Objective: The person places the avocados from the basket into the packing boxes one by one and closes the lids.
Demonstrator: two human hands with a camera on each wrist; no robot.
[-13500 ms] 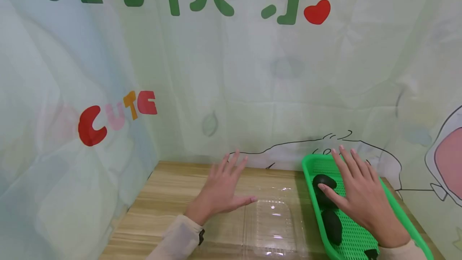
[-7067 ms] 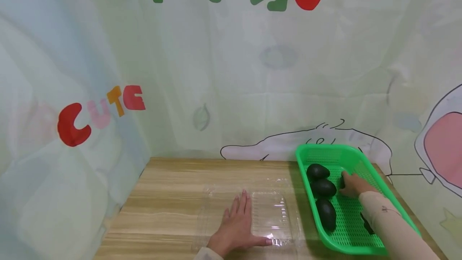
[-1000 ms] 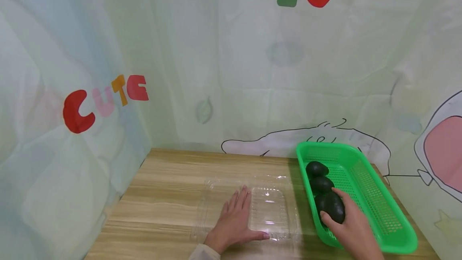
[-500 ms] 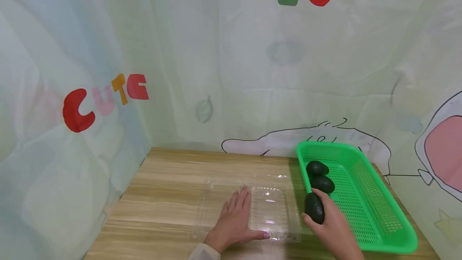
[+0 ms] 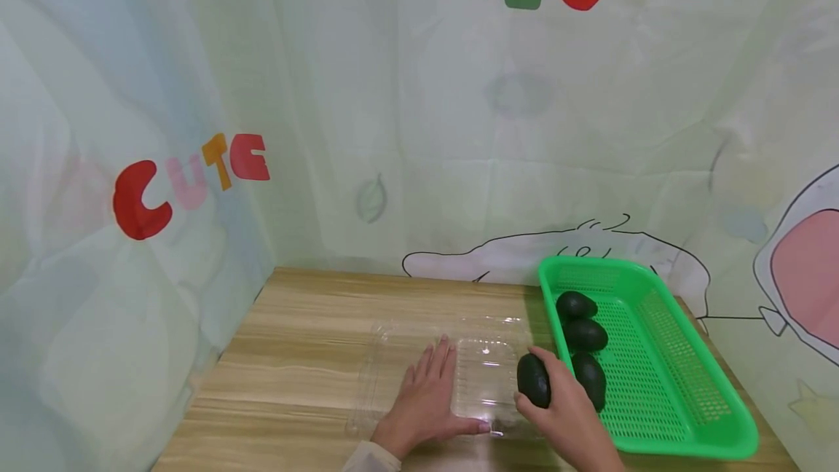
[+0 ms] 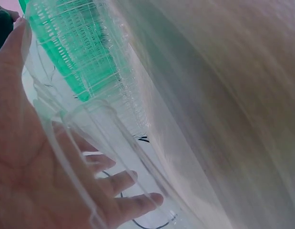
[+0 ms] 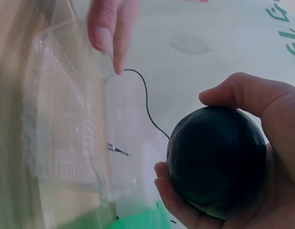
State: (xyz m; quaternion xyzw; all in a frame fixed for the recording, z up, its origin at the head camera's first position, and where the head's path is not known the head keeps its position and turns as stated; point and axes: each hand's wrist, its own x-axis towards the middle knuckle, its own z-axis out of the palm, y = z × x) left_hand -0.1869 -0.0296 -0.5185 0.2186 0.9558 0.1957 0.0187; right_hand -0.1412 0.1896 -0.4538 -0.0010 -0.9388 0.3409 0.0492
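My right hand (image 5: 569,414) grips a dark avocado (image 5: 534,381) between thumb and fingers, at the right edge of a clear plastic clamshell box (image 5: 488,384). The right wrist view shows the same avocado (image 7: 216,157) end-on, large and nearly round, with the fingers curled about it. My left hand (image 5: 422,403) lies flat with straight fingers on the left half of the clamshell, its thumb pointing right along the front. In the left wrist view the clear plastic (image 6: 97,124) crosses in front of the left hand (image 6: 66,176).
A green perforated basket (image 5: 662,355) stands at the right of the wooden table (image 5: 282,384). Three more avocados line its left side: a far one (image 5: 576,305), a middle one (image 5: 585,335) and a near one (image 5: 590,379). A printed cloth (image 5: 446,130) hangs behind.
My right hand has carried the avocado left, out over the basket's left rim to the clamshell. The near avocado in the basket shows again. The left hand has stayed in place.
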